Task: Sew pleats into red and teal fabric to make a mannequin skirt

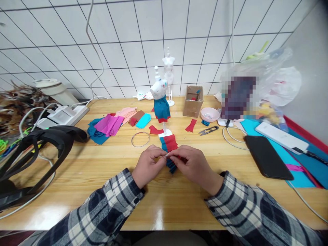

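Note:
My left hand (150,164) and my right hand (193,164) meet over the table, their thumbs and forefingers pinched together. Something tiny and pale is between the fingertips, too small to name. Beneath them a crinkled red and teal piece (170,142), like crepe paper or cloth, sticks out behind and in front of the fingers. Just beyond stands a small dress form (161,107) on a white base, wearing a white top and a teal skirt with a red hem. A red scrap (155,130) and a thin ring (140,139) lie to its left.
Folded coloured pieces (109,125) lie left, near a black headset (58,150) and a power strip (69,116). Behind are a bare dress form (168,66) and cardboard box (192,107). Rightward are thread snips (209,130), a pink bowl (210,115) and a phone (268,157).

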`<state>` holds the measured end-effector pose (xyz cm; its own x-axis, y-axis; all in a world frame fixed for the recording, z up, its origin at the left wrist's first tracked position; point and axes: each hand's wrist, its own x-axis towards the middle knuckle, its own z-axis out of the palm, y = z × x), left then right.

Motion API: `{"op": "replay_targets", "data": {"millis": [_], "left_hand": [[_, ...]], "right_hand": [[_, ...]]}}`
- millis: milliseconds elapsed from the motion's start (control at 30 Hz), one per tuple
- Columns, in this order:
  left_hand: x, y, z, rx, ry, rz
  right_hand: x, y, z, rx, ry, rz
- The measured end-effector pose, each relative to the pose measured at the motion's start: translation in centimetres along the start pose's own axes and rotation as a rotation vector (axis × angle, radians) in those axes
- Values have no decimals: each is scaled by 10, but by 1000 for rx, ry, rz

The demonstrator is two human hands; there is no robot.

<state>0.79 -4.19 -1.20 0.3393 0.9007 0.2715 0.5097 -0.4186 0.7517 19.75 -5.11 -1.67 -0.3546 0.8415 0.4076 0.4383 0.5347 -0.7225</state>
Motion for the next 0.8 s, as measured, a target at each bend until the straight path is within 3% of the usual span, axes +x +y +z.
{"op": "replay_targets", "data": {"millis": [533,700,800], "left_hand": [[-2,2,3,174,-13,122],[-2,1,4,175,-29,94],[-2,2,3,143,-21,90]], "right_hand": [[4,-1,-1,-104,-23,61],[6,-1,0,12,-23,138],[8,0,1,175,-24,274]]}}
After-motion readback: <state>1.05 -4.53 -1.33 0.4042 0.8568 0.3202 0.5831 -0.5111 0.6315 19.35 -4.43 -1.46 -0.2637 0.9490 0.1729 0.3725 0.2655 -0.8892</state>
